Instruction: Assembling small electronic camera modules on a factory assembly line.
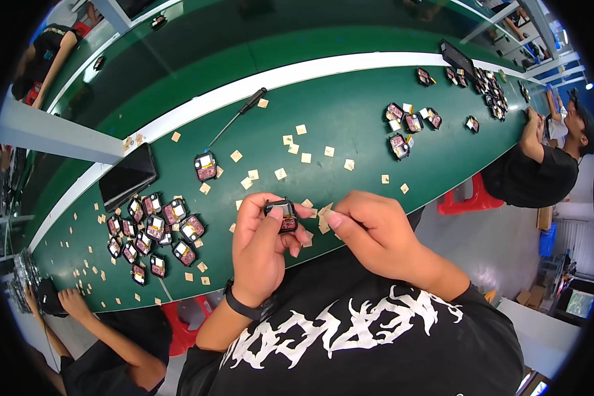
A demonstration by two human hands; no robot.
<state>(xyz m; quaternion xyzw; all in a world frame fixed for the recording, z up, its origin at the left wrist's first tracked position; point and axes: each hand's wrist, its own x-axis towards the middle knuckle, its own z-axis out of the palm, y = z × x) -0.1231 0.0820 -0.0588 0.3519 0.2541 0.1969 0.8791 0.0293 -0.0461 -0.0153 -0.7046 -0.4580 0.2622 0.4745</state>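
A worker in a black shirt (350,323) curls the left hand (252,247) around a small black-framed unit (288,224) at the centre of the frame, thumb across its face, as the right hand (383,228), thumb and forefinger closed, pinches a pale square (324,218) just beside it. More units (155,228) cluster on the green table (336,125) at left; beyond, a screwdriver (249,103) lies at upper centre-left, while a capped co-worker (541,165) sits at far right.
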